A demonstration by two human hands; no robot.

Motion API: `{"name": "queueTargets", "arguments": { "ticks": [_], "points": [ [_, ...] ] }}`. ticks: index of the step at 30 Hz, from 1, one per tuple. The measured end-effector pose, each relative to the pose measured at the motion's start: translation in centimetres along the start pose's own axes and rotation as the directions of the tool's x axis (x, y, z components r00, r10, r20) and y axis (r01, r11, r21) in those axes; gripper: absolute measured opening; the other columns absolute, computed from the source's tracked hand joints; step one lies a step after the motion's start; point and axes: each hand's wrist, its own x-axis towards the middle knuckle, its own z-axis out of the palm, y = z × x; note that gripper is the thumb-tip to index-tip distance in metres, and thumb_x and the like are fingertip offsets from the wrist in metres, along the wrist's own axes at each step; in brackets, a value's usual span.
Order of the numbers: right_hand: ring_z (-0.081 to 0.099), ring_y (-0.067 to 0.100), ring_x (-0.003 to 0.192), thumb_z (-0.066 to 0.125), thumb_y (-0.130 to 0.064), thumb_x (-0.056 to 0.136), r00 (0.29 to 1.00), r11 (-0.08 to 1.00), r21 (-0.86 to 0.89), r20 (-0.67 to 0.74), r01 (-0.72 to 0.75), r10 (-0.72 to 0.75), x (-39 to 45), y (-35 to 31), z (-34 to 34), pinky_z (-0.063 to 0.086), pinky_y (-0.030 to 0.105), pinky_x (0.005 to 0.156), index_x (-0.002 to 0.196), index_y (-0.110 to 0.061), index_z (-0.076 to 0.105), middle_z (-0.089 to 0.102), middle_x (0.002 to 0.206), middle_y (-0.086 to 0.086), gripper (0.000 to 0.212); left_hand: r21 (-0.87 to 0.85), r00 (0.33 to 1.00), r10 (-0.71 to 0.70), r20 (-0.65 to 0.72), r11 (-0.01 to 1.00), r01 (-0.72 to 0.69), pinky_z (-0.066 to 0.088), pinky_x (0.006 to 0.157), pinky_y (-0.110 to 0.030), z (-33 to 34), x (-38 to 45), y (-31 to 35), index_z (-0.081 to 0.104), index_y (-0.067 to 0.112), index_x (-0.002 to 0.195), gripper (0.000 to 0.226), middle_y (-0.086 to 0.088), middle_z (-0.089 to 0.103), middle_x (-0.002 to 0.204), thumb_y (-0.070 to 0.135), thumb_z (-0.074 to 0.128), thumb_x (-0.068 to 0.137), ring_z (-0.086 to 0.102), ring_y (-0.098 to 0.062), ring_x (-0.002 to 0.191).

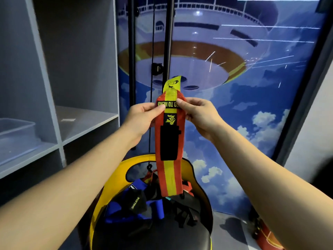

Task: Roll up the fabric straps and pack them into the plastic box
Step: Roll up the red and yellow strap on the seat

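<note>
A: And there it was, centre frame: the left hand [142, 117] and the right hand [195, 116] both up, fingers [182, 102] pinched narrow on the top of the red-and-yellow strap [169, 141], thumbs in front, one hand to each edge.

B: No roll started that I could see. The strap hung straight down from that pinch, black patch facing us, a yellow tab poking up above the fingers.

A: Its lower end dangled just over the pile on the yellow-rimmed black seat [115, 179] at the bottom of the frame. A blue strap [153, 206] lay in that heap among darker ones.

B: And the plastic box [18, 132]? Far left, on the grey shelf [86, 127], well apart from the hands.

A: That was the worry, I judged. A roll begun in mid-air with nothing under it could go slack or skew, since only the top was held.

B: The hanging tail might also have snagged the tangle below and dragged another strap along.

A: And a loose roll could have sprung open on the trip left to the box.
</note>
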Motion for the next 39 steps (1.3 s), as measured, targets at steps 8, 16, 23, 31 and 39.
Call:
{"name": "queueTargets", "arguments": {
  "ticks": [8, 16, 23, 31, 39],
  "points": [
    [0.062, 0.020, 0.073, 0.071, -0.019, 0.091, 0.999, 0.995, 0.090, 0.034, 0.037, -0.040, -4.6, -3.0, 1.4, 0.049, 0.027, 0.071, 0.100, -0.003, 0.072, 0.072, 0.081, 0.005, 0.018, -0.152, 0.995, -0.072, 0.074, 0.985, 0.082, 0.052, 0.076, -0.035, -0.9, -4.1, 3.2, 0.062, -0.007, 0.124, 0.040, -0.023, 0.067, 0.103, 0.020, 0.065, 0.094, 0.065, -0.027, 0.081],
    [0.055, 0.007, 0.060, 0.074, -0.022, 0.091, 0.988, 0.985, -0.092, 0.020, -0.149, 0.152, -6.7, 7.4, 3.3, 0.044, 0.018, 0.060, 0.095, -0.001, 0.074, 0.066, 0.079, 0.005, 0.021, -0.042, 0.964, -0.263, -0.035, 0.964, 0.261, 0.055, 0.061, -0.023, -3.2, -7.3, -5.7, 0.072, 0.008, 0.102, 0.013, -0.007, 0.074, 0.082, 0.015, 0.063, 0.096, 0.068, -0.014, 0.063],
    [0.050, 0.005, 0.051, 0.074, -0.022, 0.091, 0.907, 0.867, -0.313, 0.036, -0.389, 0.420, -7.6, 17.6, 3.5, 0.039, 0.014, 0.048, 0.099, -0.005, 0.076, 0.062, 0.064, -0.006, 0.019, -0.026, 0.830, -0.556, -0.046, 0.831, 0.555, 0.054, 0.061, -0.023, -5.2, -9.2, -16.8, 0.073, 0.011, 0.109, 0.016, -0.009, 0.076, 0.093, 0.013, 0.068, 0.093, 0.067, -0.015, 0.072],
    [0.059, 0.011, 0.065, 0.077, -0.018, 0.087, 0.888, 0.870, -0.228, 0.041, -0.438, 0.458, -5.3, 22.4, 2.9, 0.048, 0.013, 0.056, 0.104, 0.002, 0.074, 0.070, 0.082, 0.006, 0.026, -0.047, 0.838, -0.540, -0.080, 0.842, 0.538, 0.055, 0.071, -0.029, -5.3, -6.9, -21.3, 0.075, 0.016, 0.103, 0.014, -0.009, 0.078, 0.093, 0.022, 0.071, 0.091, 0.073, -0.020, 0.082],
    [0.062, 0.015, 0.063, 0.069, -0.023, 0.095, 0.926, 0.833, -0.445, 0.024, -0.327, 0.377, 0.2, 28.0, -1.3, 0.052, 0.035, 0.065, 0.081, -0.014, 0.076, 0.075, 0.073, 0.006, 0.018, -0.067, 0.858, -0.500, -0.117, 0.866, 0.496, 0.056, 0.069, -0.025, -5.5, -3.6, -26.7, 0.076, 0.016, 0.097, 0.009, -0.004, 0.079, 0.089, 0.012, 0.071, 0.091, 0.074, -0.015, 0.078]
  ]
}}
